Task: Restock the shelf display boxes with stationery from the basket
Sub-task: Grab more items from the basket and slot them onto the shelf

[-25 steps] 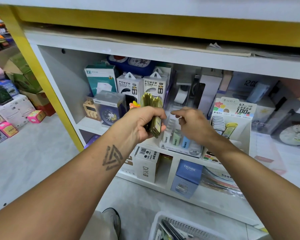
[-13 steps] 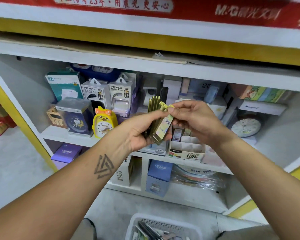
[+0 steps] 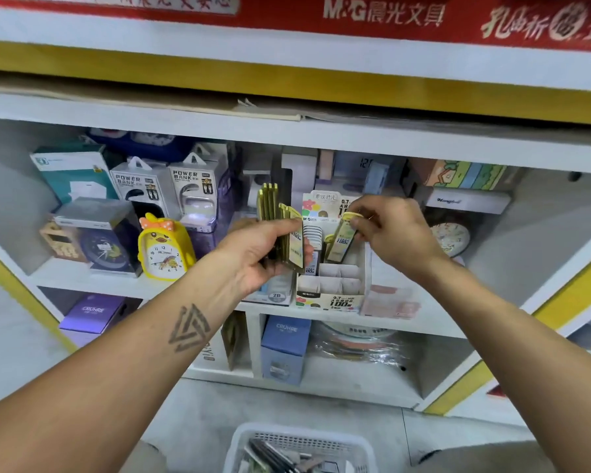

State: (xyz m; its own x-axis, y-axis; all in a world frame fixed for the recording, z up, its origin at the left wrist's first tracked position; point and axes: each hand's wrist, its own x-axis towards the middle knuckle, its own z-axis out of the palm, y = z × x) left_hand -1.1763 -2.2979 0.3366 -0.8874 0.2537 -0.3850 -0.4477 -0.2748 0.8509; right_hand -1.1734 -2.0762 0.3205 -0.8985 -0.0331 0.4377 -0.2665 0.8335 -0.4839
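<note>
The white display box (image 3: 331, 288) with the "100" print stands on the middle shelf (image 3: 82, 278) and serves as the marker for everything else. Just left of it and in front, the left hand (image 3: 263, 254) has its grip clenched round a fanned stack of yellow-green lead packs (image 3: 280, 230), which stand upright and hide the box's left wall and part of the "2B" box (image 3: 273, 295) beside it. Above the box's rear compartments, the right hand (image 3: 393, 230) pinches the top of a single lead pack (image 3: 342, 244), tilted, with its lower end down among the compartments; whether it touches the bottom cannot be told. The front compartments show bare white dividers.

Left of the box on the same shelf stand a yellow duck alarm clock (image 3: 164, 250), a boxed dark clock (image 3: 99, 237) and two power bank packs (image 3: 164, 189). Right of the box a round clock face (image 3: 451, 237) is half covered by the right wrist. Below the box, on the lower shelf, sit a blue carton (image 3: 284, 349) and something wrapped in clear plastic (image 3: 359, 346), too crumpled to make out. Well below, at the frame's bottom edge, the white basket (image 3: 301, 435) is cut off; its dark contents are blurred.
</note>
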